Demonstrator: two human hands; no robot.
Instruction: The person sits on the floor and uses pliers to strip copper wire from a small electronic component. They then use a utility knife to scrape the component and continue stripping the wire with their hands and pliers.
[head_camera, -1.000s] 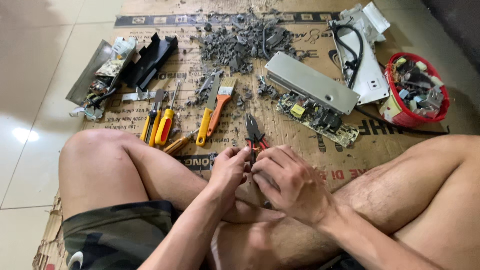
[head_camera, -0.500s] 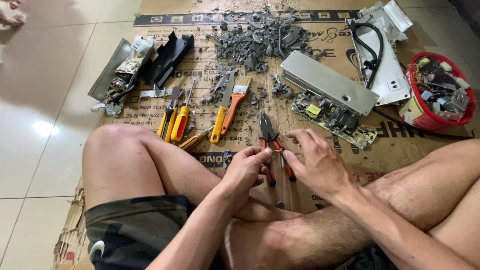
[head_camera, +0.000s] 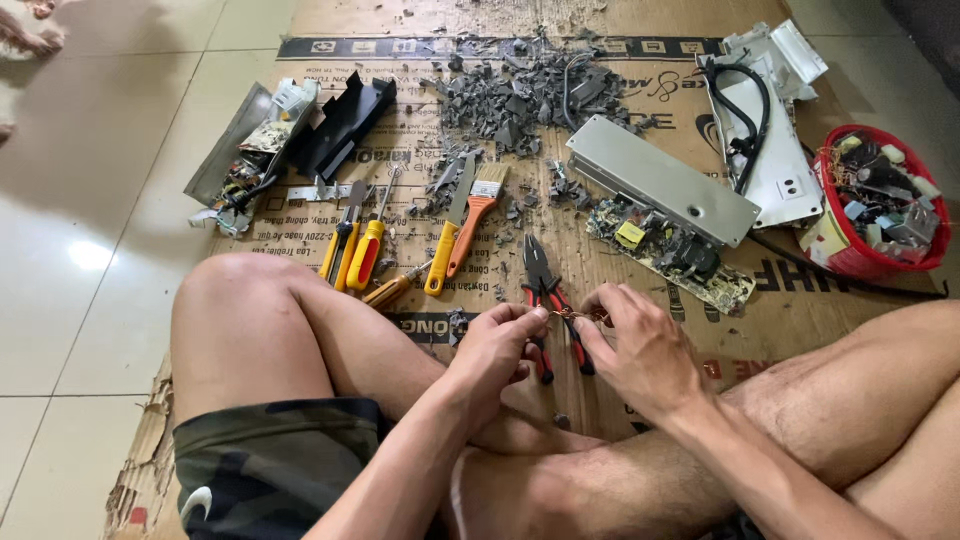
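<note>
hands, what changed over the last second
Both hands came apart a little: the left hand and right hand now pinch a small coppery piece between their fingertips, above the pliers. The pliers, screwdrivers, brush, circuit board and red bowl lie as before.

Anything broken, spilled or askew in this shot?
Yes. A loose heap of grey broken plastic fragments lies scattered over the brown cardboard sheet, some reaching the orange-handled paintbrush. A green bare circuit board lies exposed beside its grey metal cover.
</note>
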